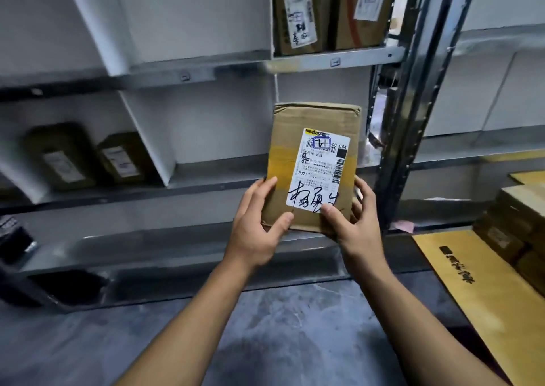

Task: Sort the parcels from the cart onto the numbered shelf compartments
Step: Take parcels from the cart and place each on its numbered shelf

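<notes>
The parcel (312,161) stood upright between both hands, label (320,170) facing the person, its top well above the fingertips. The left hand (256,229) gripped the lower left corner, thumb on the front face and fingers along the side edge. The right hand (354,223) gripped the lower right corner, thumb pressed on the foot of the label and fingers curled round the right edge. Neither hand was open.

It was a small, flat cardboard box. I judged it light, since two hands held it by its lower end alone. The board looked stiff enough to keep its shape, though the top edge was creased and dented, so hard squeezing there seemed unwise. A band of yellow tape crossed the middle, and it and the label would likely be slicker than bare cardboard. The best hold seemed to be low on both side edges, thumbs in front and fingers behind, with the label kept outward for reading.

Beyond the hands lay the shelf (212,173). Two boxes (298,14) stood on the level above the hands. Two more (62,155) sat well to the left of the left hand, blurred. To the right of the right hand was a stack of cartons (519,220); whether it sat on the cart I could not tell.
</notes>
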A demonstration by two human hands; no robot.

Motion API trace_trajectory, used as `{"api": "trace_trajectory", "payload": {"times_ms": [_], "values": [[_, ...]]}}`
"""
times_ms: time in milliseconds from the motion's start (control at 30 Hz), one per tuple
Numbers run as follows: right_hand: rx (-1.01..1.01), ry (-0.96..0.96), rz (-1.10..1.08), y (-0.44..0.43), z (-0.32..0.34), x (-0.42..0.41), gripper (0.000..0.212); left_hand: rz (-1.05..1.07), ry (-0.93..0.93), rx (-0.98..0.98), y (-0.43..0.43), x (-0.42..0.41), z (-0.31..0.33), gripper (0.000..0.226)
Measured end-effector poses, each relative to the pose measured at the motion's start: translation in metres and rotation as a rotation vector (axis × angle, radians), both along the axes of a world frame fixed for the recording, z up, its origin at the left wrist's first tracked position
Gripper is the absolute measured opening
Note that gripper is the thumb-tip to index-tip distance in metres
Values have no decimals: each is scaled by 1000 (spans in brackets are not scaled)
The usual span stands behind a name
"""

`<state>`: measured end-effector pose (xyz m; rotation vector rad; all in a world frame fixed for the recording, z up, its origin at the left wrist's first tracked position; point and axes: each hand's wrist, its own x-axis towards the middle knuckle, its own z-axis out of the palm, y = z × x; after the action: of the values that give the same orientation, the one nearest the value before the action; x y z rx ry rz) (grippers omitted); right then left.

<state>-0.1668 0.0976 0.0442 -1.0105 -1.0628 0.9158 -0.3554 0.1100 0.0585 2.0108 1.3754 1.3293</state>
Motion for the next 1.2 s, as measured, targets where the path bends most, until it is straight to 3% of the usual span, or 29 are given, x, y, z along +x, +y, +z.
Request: {"api": "trace_trajectory", "payload": {"times_ms": [300,567,667,800,1200], "values": [[55,-87,213,44,14,-112,78,332,142,20,-8,-135,25,60],[113,-87,351,101,20,-207,72,616,786,28,20,-261,53,55],[139,-75,397,127,28,-247,70,708,916,12,38,-303,69,57],[181,-53,427,165,43,-302,72,795,961,11,66,-355,88,55],[285,-15,524,250,89,-460,74,914,862,-30,108,-488,96,55]]}}
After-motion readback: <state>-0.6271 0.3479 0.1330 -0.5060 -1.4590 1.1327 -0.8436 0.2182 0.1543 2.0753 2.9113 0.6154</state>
